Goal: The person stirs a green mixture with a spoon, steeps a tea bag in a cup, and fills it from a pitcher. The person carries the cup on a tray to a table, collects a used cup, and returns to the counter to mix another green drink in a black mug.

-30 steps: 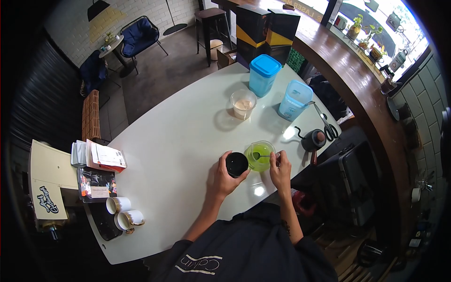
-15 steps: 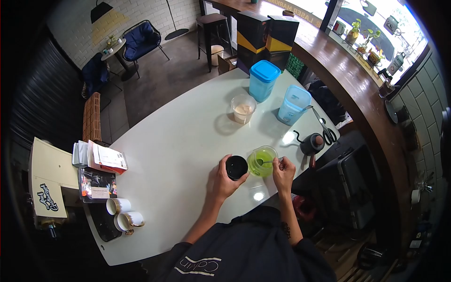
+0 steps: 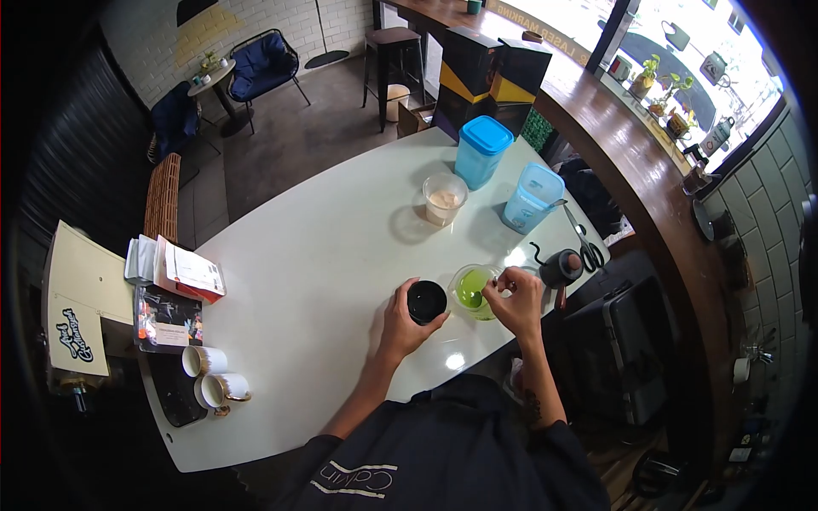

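My left hand (image 3: 401,327) is wrapped round a black cup (image 3: 427,302) with a dark inside, held low over the white table. Just right of it stands a clear plastic cup (image 3: 465,310) with bright green liquid (image 3: 471,285). Above that cup, my right hand (image 3: 517,304) has its fingers pinched on a spoon (image 3: 476,295), whose lower end is in the liquid. The fingers hide most of the handle. A dark gooseneck kettle (image 3: 561,268) sits to the right of my right hand.
On the white table (image 3: 307,281) stand a clear tub of pale powder (image 3: 444,204), a lidded blue container (image 3: 483,153), an open blue container (image 3: 533,200) and scissors (image 3: 587,248). White mugs (image 3: 223,390) and papers (image 3: 189,271) lie left. Black boxes (image 3: 494,81) stand behind.
My right hand has shifted slightly up and over the clear cup, turning so that its fingers now cover most of the spoon. The left hand still holds the black cup. The view has tilted slightly.
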Available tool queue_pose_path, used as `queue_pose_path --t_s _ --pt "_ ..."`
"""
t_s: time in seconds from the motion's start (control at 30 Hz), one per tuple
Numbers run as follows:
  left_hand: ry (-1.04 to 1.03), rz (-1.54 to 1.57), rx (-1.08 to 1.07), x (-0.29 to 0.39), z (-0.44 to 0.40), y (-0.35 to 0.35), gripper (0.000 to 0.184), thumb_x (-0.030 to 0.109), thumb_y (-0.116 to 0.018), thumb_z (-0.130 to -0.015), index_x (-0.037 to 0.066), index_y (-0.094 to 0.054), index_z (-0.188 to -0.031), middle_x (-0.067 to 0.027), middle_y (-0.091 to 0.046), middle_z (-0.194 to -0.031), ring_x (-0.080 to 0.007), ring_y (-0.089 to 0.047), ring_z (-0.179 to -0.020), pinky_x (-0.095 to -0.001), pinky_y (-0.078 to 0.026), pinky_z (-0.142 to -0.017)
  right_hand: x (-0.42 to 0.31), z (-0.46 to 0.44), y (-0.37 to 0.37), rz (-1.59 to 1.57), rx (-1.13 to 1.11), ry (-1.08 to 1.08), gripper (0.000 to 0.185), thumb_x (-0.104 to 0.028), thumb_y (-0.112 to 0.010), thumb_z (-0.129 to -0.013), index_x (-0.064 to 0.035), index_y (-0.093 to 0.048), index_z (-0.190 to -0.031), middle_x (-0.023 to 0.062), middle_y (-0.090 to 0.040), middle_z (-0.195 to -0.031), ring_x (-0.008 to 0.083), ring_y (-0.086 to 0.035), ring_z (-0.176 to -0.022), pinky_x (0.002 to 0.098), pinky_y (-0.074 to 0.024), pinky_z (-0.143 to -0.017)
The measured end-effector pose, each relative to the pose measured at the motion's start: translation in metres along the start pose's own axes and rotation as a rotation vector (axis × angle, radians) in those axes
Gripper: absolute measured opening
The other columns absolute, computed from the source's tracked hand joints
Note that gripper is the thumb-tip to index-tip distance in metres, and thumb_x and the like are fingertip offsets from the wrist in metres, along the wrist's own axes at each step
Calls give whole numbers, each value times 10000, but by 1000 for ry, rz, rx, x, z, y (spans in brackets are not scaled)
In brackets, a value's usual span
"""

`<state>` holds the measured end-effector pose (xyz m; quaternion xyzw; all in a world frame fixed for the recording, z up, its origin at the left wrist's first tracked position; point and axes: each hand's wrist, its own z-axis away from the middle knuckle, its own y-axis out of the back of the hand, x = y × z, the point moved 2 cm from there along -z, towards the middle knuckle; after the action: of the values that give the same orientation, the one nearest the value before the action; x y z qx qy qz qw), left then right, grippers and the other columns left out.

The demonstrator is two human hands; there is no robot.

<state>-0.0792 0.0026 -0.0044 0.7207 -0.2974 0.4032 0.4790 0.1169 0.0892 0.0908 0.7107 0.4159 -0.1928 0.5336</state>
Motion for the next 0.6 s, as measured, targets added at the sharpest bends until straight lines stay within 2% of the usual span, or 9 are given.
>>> queue_pose_path --t_s 0.03,0.07,0.13,0.27,0.33,0.37,0.43,0.6 --pt "-18 -6 12 0 0 0 806 282 -871 -671 31 -442 -1306 -174 -594 -1174 -294 -615 -1074 -398 -505 -914 -7 -4 2 36 -25 71 265 -122 -713 -659 19 -500 -588 83 -508 -542 163 -490 -490 294 -382 -502" --pt "-16 -5 18 -1 1 0 806 282 -871 -671 31 -442 -1306 -174 -594 -1174 -294 -615 -1074 -398 -505 -914 -11 -7 5 36 -28 76 265 -122 -713 -659 19 -500 -588 83 -508 -542 163 -490 -490 294 -382 -502" --pt "16 58 -4 -4 1 -1 820 372 -864 -657 33 -459 -1284 -201 -577 -1202 -374 -585 -1091 -455 -478 -937 -20 -14 7 69 -88 122 274 -131 -711 -630 18 -486 -581 99 -505 -546 211 -499 -502 318 -398 -529" --pt "22 71 -2 -5 1 -1 823 377 -864 -657 37 -457 -1287 -198 -577 -1205 -375 -580 -1099 -458 -473 -943 -39 -24 12 104 -127 171 275 -130 -706 -631 16 -479 -580 104 -516 -562 236 -505 -522 338 -407 -558" --pt "27 61 -9 -3 2 0 829 381 -863 -659 37 -452 -1291 -198 -577 -1206 -375 -578 -1105 -458 -473 -945 -45 -28 13 134 -218 133 271 -190 -732 -621 7 -546 -615 130 -563 -629 301 -534 -592 386 -430 -655" --pt "27 61 -6 -2 1 1 829 381 -863 -659 37 -452 -1291 -198 -577 -1206 -375 -578 -1105 -458 -473 -945 -48 -30 12 134 -220 136 271 -190 -732 -621 7 -546 -615 130 -563 -629 301 -534 -592 386 -430 -655" --pt "30 57 -9 -2 2 1 828 383 -858 -664 40 -448 -1296 -198 -577 -1205 -374 -579 -1104 -457 -473 -946 -54 -33 11 123 -192 239 297 -150 -721 -644 14 -479 -587 106 -511 -574 252 -509 -549 366 -412 -578" --pt "1 59 -6 -2 2 1 824 382 -853 -671 42 -444 -1301 -199 -575 -1208 -371 -577 -1108 -457 -471 -950 -65 -37 10 143 -270 289 308 -166 -727 -649 10 -481 -594 107 -507 -585 267 -513 -566 367 -419 -590"
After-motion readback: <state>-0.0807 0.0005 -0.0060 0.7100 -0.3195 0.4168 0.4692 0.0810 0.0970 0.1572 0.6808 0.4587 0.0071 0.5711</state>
